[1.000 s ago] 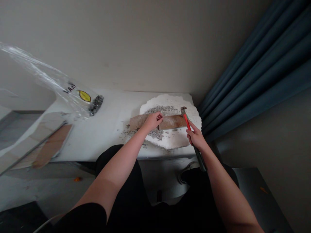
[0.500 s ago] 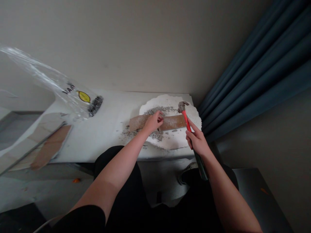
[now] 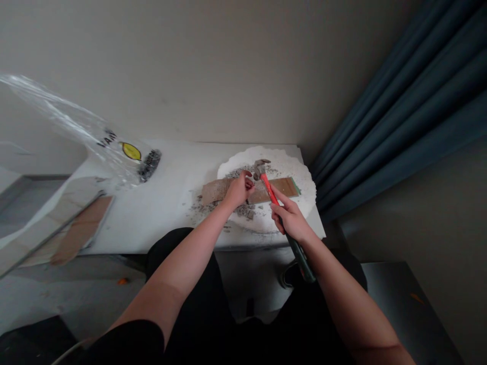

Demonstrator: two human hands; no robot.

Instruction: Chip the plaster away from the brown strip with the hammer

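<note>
My right hand (image 3: 291, 220) is wrapped round a claw hammer (image 3: 269, 189) with a grey metal head, a red neck and a dark grip. The hammer head is just right of my left hand (image 3: 239, 190), over a brown strip (image 3: 279, 188). My left hand rests on that strip with its fingers curled; whatever is between them, if anything, is too small to make out. Beneath the strip lies a rough-edged white slab (image 3: 302, 175). Grey broken bits (image 3: 245, 212) are scattered along both sides of the strip.
The white table (image 3: 171, 203) stands against the wall. On its left are a clear plastic bag (image 3: 131, 150) with dark bits in its bottom and several flat brown pieces (image 3: 81, 230). Blue curtains (image 3: 395, 106) hang at the right, above a dark low surface (image 3: 399, 299).
My right hand has brought the hammer leftward, from the strip's right end to beside my left hand. The strip's right end now shows, with a green edge. My left hand has barely moved.
</note>
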